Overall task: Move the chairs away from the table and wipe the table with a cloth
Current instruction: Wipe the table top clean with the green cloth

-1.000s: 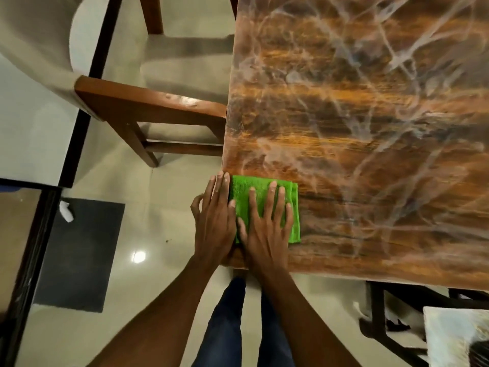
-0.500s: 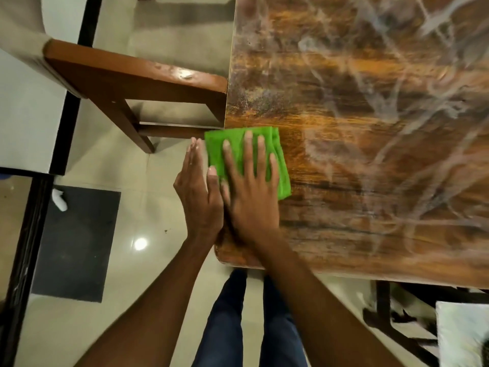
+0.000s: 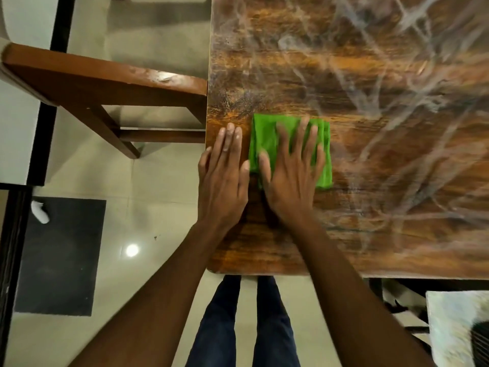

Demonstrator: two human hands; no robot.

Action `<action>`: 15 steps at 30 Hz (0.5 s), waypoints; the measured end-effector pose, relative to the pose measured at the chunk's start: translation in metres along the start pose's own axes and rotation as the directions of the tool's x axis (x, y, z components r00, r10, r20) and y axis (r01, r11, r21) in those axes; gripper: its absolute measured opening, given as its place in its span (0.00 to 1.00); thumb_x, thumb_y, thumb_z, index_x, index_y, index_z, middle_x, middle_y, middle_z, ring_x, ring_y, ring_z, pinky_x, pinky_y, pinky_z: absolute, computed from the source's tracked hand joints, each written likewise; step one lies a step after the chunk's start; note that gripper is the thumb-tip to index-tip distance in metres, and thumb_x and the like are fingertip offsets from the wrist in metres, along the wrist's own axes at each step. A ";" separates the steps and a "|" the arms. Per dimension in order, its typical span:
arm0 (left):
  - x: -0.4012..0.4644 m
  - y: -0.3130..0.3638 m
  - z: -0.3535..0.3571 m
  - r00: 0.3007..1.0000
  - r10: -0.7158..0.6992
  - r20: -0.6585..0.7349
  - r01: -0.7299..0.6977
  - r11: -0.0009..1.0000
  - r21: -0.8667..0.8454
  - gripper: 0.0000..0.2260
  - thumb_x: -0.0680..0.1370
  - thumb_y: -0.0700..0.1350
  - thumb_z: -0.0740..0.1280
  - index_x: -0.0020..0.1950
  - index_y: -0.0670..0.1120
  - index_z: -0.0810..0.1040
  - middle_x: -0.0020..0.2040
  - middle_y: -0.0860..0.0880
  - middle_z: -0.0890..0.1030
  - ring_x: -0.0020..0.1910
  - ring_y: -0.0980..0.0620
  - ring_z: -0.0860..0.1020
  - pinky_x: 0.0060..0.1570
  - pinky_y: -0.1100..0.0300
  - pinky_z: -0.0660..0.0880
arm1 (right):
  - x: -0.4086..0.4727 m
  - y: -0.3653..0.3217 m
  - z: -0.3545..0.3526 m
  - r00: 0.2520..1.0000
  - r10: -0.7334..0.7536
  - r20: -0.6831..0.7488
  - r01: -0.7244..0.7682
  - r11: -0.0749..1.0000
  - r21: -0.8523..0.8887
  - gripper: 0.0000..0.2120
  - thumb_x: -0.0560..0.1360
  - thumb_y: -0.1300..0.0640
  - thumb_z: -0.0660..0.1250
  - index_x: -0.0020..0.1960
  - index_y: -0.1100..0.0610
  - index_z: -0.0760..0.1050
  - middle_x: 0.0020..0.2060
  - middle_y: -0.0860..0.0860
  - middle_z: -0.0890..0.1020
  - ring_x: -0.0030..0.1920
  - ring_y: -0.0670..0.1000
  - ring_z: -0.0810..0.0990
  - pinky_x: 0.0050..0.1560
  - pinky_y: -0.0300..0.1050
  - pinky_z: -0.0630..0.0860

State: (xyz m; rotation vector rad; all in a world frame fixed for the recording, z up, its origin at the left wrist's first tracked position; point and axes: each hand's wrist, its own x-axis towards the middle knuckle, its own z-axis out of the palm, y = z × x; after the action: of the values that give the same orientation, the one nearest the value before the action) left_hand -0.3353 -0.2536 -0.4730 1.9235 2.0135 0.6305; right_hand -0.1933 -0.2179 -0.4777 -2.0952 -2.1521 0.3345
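Green cloth (image 3: 267, 139) under right hand's (image 3: 291, 181) fingers (image 3: 304, 133).

— Where are the hands?

— Near the table's (image 3: 370, 75) near left corner. The right hand (image 3: 291, 186) lies flat, fingers spread, on a folded green cloth (image 3: 267, 133). The left hand (image 3: 223, 178) rests flat on bare wood just beside it, at the left edge.

— And off the table?

— A wooden chair (image 3: 105, 83) stands at that left edge, its rail reaching the tabletop. A dark mat (image 3: 60, 260) lies on the tiled floor.
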 end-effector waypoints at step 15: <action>0.020 0.006 0.016 0.993 0.011 0.120 -0.045 0.958 0.283 0.27 0.89 0.49 0.46 0.87 0.43 0.46 0.87 0.45 0.48 0.87 0.49 0.45 0.84 0.48 0.51 | -0.131 0.019 -0.017 0.990 0.067 0.124 -0.056 0.994 -0.096 0.34 0.87 0.40 0.54 0.87 0.48 0.44 0.86 0.56 0.42 0.86 0.59 0.42 0.82 0.68 0.51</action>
State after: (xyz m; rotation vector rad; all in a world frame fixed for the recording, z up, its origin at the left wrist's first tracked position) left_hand -0.3234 -0.2314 -0.4814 2.0963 2.0992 0.2340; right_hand -0.1667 -0.3464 -0.4569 -2.2525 -2.2161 0.3914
